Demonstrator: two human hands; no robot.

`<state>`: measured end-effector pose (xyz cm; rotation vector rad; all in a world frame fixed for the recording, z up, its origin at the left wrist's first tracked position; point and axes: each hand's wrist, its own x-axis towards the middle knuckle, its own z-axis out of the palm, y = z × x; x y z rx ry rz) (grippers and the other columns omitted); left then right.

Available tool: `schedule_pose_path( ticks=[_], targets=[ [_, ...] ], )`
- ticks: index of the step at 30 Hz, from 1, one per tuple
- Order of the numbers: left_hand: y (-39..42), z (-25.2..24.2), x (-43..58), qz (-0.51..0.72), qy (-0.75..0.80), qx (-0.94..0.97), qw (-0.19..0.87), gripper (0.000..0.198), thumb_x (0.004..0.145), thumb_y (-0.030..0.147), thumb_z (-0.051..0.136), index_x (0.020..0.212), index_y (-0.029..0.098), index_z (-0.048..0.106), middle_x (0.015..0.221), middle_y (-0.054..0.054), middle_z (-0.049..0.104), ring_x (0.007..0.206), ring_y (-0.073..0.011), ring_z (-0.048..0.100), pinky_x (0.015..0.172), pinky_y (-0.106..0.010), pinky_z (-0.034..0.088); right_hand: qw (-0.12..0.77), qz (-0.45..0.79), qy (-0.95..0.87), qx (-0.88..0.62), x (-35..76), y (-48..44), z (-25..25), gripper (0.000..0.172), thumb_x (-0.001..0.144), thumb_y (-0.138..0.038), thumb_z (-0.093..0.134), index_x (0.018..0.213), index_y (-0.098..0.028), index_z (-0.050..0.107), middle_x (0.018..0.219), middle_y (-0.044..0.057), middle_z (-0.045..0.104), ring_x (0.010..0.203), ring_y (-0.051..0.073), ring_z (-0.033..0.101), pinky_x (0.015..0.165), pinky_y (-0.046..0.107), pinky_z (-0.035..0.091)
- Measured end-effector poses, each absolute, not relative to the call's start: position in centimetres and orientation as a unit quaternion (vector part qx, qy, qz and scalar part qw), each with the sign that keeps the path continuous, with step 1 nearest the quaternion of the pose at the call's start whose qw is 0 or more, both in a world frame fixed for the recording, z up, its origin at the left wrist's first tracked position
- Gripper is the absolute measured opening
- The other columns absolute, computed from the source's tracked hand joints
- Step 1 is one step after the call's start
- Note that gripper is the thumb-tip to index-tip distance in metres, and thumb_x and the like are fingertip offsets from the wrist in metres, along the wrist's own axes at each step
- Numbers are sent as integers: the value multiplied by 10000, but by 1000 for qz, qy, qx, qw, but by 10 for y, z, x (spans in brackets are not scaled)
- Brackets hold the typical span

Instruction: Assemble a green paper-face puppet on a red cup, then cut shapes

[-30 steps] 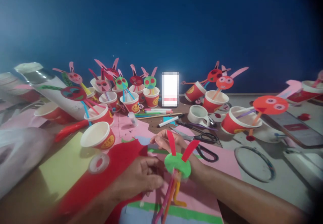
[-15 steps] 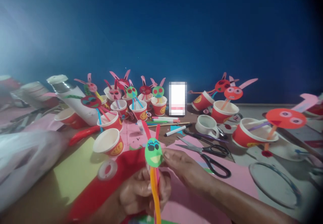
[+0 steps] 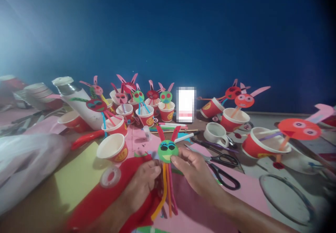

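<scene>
I hold up a small paper puppet [image 3: 167, 150]: a green round face with black eyes, two red ears on top and several coloured straws hanging below. My left hand [image 3: 143, 184] pinches it from the left at the straws just under the face. My right hand [image 3: 193, 171] pinches the right edge of the green face with thumb and fingertips. The face looks toward me. An empty red paper cup [image 3: 113, 148] stands just left of the puppet, on the paper sheets.
Several red cups with finished puppets [image 3: 147, 108] stand along the blue wall, more at the right [image 3: 265, 142]. Black scissors [image 3: 223, 166], markers [image 3: 170, 126], a white mug [image 3: 215, 133], a tape roll [image 3: 111, 177], a wire ring [image 3: 287, 198] and coloured paper sheets [image 3: 76, 177] lie around.
The puppet was turned from its back to its face toward me and lifted a little. My left hand shifted from gripping the straws in a fist to pinching beside the face.
</scene>
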<state>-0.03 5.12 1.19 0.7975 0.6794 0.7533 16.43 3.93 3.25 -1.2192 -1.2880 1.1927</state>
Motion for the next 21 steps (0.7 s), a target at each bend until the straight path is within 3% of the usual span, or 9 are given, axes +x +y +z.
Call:
schedule_pose_path(
  ticks=[4,9,15,21],
  targets=[
    [47,11,4,355,360,374,778,200,730,269,708,856,118,670,589,-9,606,499,-82,534,534,-191,424,462,488,-537,-509,162,38,28,189,846,-263,543,682,-175,575,669,-26,529,665,131,470,624,236,371],
    [49,15,3,359,367,381,769,161,725,240,713,837,126,693,740,-53,686,688,-145,627,727,-254,474,470,528,-513,-487,163,41,24,324,903,-367,455,642,-187,524,639,-28,455,642,129,421,602,234,354],
    [52,17,3,365,396,383,751,161,691,262,743,758,126,689,683,-27,674,642,-114,602,669,-207,463,479,550,-502,-465,165,44,22,311,912,-362,449,674,-190,550,710,-11,518,722,146,457,692,248,381],
    [52,11,3,361,418,383,741,225,659,297,764,750,111,677,673,-39,666,666,-128,597,660,-214,448,479,567,-495,-452,163,45,14,308,887,-366,498,641,-181,518,624,-34,435,623,118,407,586,234,347]
  ],
)
